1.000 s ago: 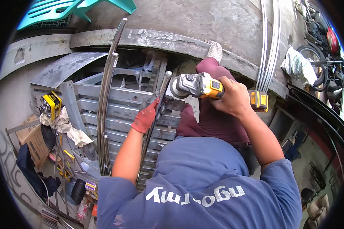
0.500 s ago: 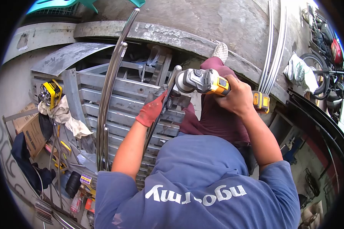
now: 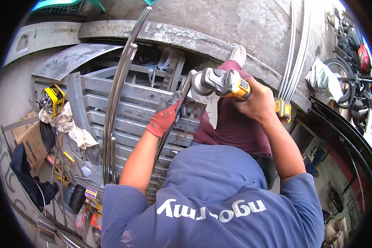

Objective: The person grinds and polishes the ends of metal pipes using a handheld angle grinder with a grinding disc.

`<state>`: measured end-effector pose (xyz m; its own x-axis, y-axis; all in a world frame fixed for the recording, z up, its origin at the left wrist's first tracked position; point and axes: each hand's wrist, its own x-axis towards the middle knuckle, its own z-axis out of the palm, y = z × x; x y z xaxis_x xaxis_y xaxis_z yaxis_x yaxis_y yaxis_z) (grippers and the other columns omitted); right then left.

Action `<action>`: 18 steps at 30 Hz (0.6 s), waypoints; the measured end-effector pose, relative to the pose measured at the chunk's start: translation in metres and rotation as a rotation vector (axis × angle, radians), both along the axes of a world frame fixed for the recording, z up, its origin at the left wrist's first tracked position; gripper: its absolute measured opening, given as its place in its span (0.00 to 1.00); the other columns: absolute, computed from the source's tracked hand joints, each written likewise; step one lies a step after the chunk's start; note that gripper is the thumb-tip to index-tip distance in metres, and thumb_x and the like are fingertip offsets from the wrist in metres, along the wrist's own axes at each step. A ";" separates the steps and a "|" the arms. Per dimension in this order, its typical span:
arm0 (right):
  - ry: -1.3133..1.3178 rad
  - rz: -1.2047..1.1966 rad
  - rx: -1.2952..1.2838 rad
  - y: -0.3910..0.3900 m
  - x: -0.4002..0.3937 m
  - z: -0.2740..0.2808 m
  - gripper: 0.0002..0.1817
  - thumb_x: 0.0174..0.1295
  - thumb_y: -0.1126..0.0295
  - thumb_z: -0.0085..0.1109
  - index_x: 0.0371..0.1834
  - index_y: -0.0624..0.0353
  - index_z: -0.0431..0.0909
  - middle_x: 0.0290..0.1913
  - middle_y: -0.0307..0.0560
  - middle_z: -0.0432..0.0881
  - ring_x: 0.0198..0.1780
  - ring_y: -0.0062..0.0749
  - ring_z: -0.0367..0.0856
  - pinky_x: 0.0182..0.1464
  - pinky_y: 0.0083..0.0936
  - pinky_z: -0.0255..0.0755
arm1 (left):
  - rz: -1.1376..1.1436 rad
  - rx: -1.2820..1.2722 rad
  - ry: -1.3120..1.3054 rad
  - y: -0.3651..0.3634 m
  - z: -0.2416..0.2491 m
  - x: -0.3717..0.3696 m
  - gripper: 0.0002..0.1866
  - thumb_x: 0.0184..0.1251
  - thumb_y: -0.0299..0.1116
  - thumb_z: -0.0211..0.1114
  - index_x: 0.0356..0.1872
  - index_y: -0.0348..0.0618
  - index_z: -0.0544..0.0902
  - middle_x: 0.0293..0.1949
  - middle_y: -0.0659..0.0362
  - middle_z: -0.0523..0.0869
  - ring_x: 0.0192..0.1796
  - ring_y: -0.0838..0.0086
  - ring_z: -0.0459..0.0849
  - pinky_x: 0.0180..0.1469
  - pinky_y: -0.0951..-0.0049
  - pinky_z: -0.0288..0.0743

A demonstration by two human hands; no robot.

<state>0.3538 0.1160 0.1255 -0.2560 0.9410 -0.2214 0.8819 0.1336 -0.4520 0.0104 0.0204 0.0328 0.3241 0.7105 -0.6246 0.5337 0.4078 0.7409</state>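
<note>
Inched closer to the tip of a polished steel tube (image 3: 186, 89) since the previous frame, a yellow-and-grey angle grinder (image 3: 229, 84) is at work height above the lap of a person in a blue T-shirt (image 3: 217, 173). Concrete ground (image 3: 186, 16) stretches across the far side, with parked motorcycles (image 3: 353, 53) at the far right and stacked grey metal frames (image 3: 128, 106) at left. Long, curved shiny pipes (image 3: 115, 93) lie across the frames, left of the held tube; slimmer pale pipes (image 3: 295, 56) rest on the right, near a white sack (image 3: 324, 77). Clenched around the grinder's body, the bare right hand (image 3: 258, 100) holds it between its grey head and its battery (image 3: 283, 110). Across from it, the left hand (image 3: 165, 113), gloved in red and grey, is closed around the tube below its rounded end. A pale rag (image 3: 76, 131) hangs beneath a yellow-and-black pack (image 3: 53, 100) at far left. Smallest of all, the grinder's round disc (image 3: 199, 84) sits right beside the tube's upper end; whether they touch cannot be told.
</note>
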 end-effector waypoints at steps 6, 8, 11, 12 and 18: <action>-0.027 0.031 -0.017 -0.001 0.004 -0.001 0.27 0.49 0.55 0.86 0.45 0.56 0.82 0.34 0.58 0.90 0.37 0.59 0.92 0.43 0.50 0.87 | 0.211 -0.105 -0.197 0.002 -0.007 0.004 0.25 0.89 0.32 0.57 0.82 0.46 0.78 0.60 0.48 0.92 0.57 0.63 0.92 0.62 0.66 0.84; -0.018 0.020 -0.015 -0.002 0.003 -0.001 0.27 0.49 0.55 0.86 0.44 0.56 0.81 0.34 0.58 0.90 0.37 0.60 0.92 0.43 0.51 0.86 | 0.170 0.048 -0.196 -0.002 -0.011 0.004 0.23 0.88 0.29 0.59 0.78 0.42 0.81 0.61 0.50 0.93 0.57 0.64 0.93 0.61 0.66 0.84; 0.025 0.049 0.009 -0.003 0.002 -0.001 0.26 0.49 0.55 0.86 0.43 0.56 0.81 0.33 0.58 0.90 0.37 0.60 0.92 0.43 0.51 0.86 | 0.066 0.320 -0.085 -0.007 -0.008 0.005 0.18 0.85 0.24 0.61 0.69 0.35 0.86 0.61 0.51 0.94 0.57 0.65 0.94 0.62 0.67 0.85; 0.042 0.066 0.024 -0.003 0.003 -0.001 0.25 0.50 0.56 0.85 0.42 0.56 0.81 0.32 0.58 0.89 0.37 0.60 0.92 0.43 0.51 0.86 | 0.104 0.295 -0.097 -0.005 -0.004 0.008 0.16 0.85 0.24 0.61 0.66 0.34 0.87 0.58 0.51 0.94 0.53 0.66 0.93 0.59 0.67 0.86; 0.001 0.036 -0.018 -0.002 0.004 -0.001 0.25 0.50 0.56 0.85 0.42 0.57 0.81 0.33 0.59 0.90 0.37 0.60 0.92 0.43 0.51 0.86 | 0.288 0.342 -0.277 -0.001 -0.009 0.021 0.10 0.87 0.27 0.62 0.57 0.34 0.88 0.41 0.56 0.96 0.32 0.78 0.91 0.36 0.72 0.85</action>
<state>0.3575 0.1136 0.1249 -0.2900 0.9269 -0.2384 0.8762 0.1569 -0.4558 0.0313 0.0191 0.0234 0.2061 0.9434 -0.2598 0.2008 0.2191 0.9548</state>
